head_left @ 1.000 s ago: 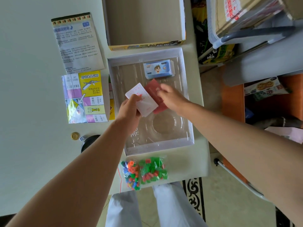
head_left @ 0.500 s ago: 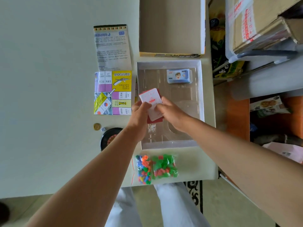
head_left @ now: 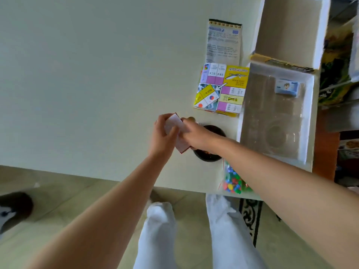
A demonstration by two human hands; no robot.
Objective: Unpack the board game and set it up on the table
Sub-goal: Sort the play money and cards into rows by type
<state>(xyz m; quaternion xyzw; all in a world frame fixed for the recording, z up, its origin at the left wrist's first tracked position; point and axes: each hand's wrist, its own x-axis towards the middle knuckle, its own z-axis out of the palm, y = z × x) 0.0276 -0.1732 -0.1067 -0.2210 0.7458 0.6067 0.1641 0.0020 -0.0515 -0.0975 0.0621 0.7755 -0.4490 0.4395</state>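
Both my hands hold a stack of cards (head_left: 177, 131), white on top with a red edge, above the pale table (head_left: 87, 74). My left hand (head_left: 162, 135) grips its left side and my right hand (head_left: 196, 135) grips its right side. To the right lies the open game box tray (head_left: 308, 121) with a clear plastic insert and a blue pack of play money (head_left: 287, 88) in it. The folded game board (head_left: 223, 88) lies left of the tray, the rules sheet (head_left: 223, 43) behind it.
A black round dish (head_left: 208, 156) sits under my right wrist. A bag of coloured pieces (head_left: 234, 181) lies at the table's front edge. The empty box lid (head_left: 289, 30) stands behind the tray. My legs and the tiled floor show below the table edge.
Both hands carried the card stack out of the box tray and leftwards over the table. The view swung left, so the box now sits at the right.
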